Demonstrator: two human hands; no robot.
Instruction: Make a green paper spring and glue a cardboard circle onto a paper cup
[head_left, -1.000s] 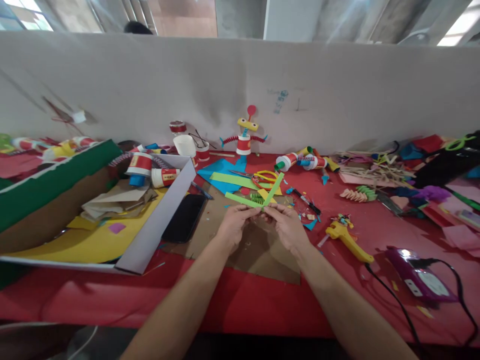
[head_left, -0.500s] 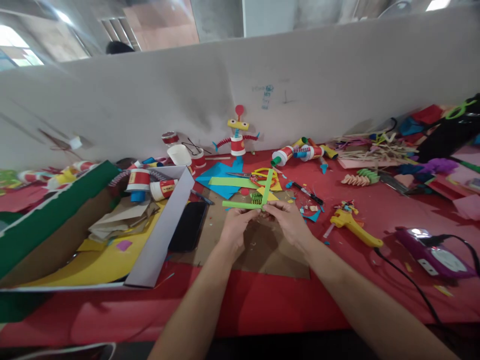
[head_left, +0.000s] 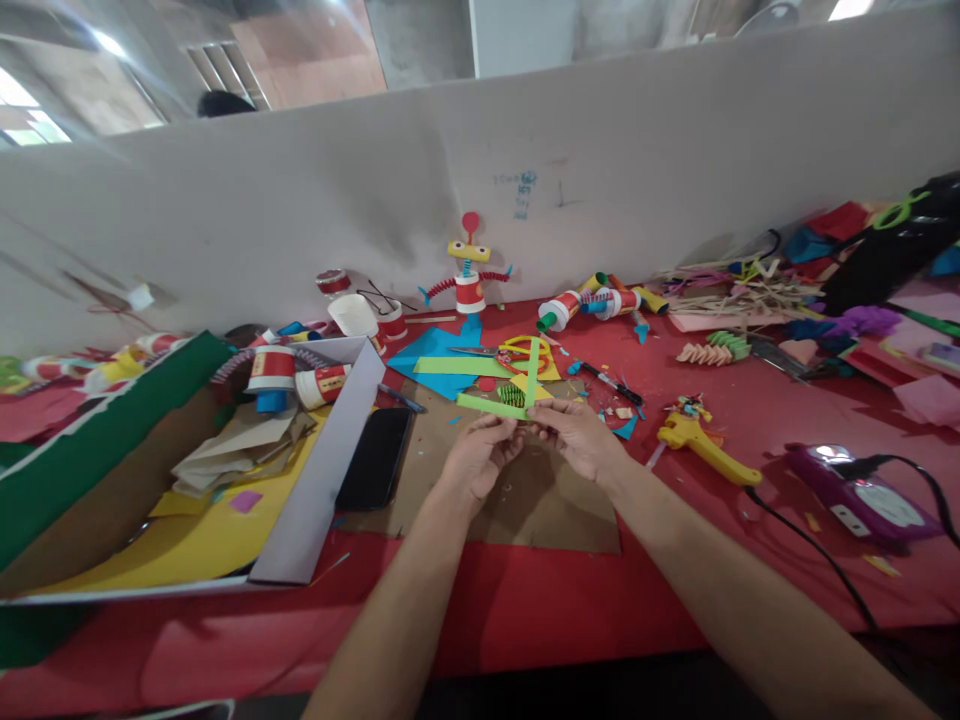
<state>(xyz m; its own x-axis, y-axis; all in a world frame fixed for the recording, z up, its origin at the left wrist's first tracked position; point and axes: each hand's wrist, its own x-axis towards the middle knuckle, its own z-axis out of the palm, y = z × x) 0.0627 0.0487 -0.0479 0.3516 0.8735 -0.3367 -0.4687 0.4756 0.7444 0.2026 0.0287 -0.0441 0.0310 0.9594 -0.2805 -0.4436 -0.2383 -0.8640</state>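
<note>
Item: two green paper strips (head_left: 487, 406), crossed at right angles and held just above the brown cardboard sheet (head_left: 540, 510). The left hand (head_left: 476, 460) pinches the strip running to 9 o'clock. The right hand (head_left: 577, 440) pinches the one rising to 12 o'clock, apparently to keep the pleated stack (head_left: 512, 397) between them tight. Fingertips hide the crossing itself. Scissors (head_left: 517, 352) lie beyond at 12 o'clock, partly covered by the upright strip.

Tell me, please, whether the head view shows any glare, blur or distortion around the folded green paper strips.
In the head view, the left hand and right hand pinching the folded green paper strips look sharp and evenly lit; the same view's wide lens stretches the forearms and smears the corners; its window at upper left is blown out, and glare sits on the purple plastic device.
</note>
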